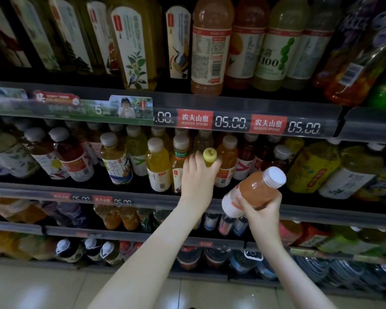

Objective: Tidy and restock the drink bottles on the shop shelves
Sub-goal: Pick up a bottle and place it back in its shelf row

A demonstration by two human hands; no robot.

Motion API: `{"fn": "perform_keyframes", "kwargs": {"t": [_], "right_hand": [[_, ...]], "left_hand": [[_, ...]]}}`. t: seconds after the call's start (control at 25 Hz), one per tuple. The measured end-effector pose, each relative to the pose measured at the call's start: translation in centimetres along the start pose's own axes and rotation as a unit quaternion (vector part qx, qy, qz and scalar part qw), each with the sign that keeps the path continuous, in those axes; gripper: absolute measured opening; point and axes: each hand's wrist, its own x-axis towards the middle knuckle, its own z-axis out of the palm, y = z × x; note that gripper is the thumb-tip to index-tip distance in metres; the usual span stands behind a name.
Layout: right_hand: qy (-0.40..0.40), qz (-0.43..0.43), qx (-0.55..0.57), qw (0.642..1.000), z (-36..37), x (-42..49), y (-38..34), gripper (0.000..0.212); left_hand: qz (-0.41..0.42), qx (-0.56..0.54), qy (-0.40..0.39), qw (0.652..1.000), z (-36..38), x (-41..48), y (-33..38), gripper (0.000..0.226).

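Observation:
My left hand (pixel 198 175) reaches into the second shelf and grips the neck of a bottle with a yellow cap (pixel 210 154), which stands among other drink bottles there. My right hand (pixel 261 205) holds an orange-pink juice bottle (pixel 252 190) with a white cap and white label. That bottle is tilted, cap pointing up and right, in front of the shelf edge. A matching orange-pink bottle (pixel 207 47) stands on the top shelf.
Dark shelf rails carry red price tags reading 05.00 (pixel 231 122). Tall tea bottles (pixel 132 47) fill the top shelf on the left. Yellow and red drinks (pixel 157 166) crowd the second shelf. Lower shelves hold more bottles (pixel 112 253). Pale floor tiles (pixel 42 288) lie below.

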Motion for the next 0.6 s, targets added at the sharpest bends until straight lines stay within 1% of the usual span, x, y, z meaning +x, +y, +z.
{"fn": "perform_keyframes", "kwargs": {"t": [0.08, 0.16, 0.32, 0.4, 0.48, 0.6], "right_hand": [[-0.002, -0.002, 0.000, 1.000, 0.5, 0.3, -0.2, 0.076], [-0.006, -0.004, 0.004, 1.000, 1.1, 0.6, -0.3, 0.076], [-0.012, -0.005, 0.020, 1.000, 2.5, 0.7, -0.2, 0.080], [-0.015, -0.007, 0.016, 1.000, 3.1, 0.4, 0.1, 0.077], [-0.026, -0.010, 0.010, 1.000, 3.6, 0.0, 0.4, 0.074], [-0.035, -0.007, 0.013, 0.999, 4.8, -0.9, 0.9, 0.074]], "left_hand": [[0.008, 0.032, -0.006, 0.999, 1.1, 1.4, -0.1, 0.051], [0.006, 0.058, -0.017, 0.998, 2.1, 2.4, -1.1, 0.062], [0.043, 0.059, 0.024, 0.997, 2.2, 2.9, -2.9, 0.070], [0.055, 0.057, 0.042, 0.996, 1.6, 1.6, -3.9, 0.068], [0.034, 0.059, 0.077, 0.995, 1.6, 0.4, -5.4, 0.064], [-0.030, 0.008, 0.072, 0.997, 1.6, 0.8, -6.8, 0.069]]}}
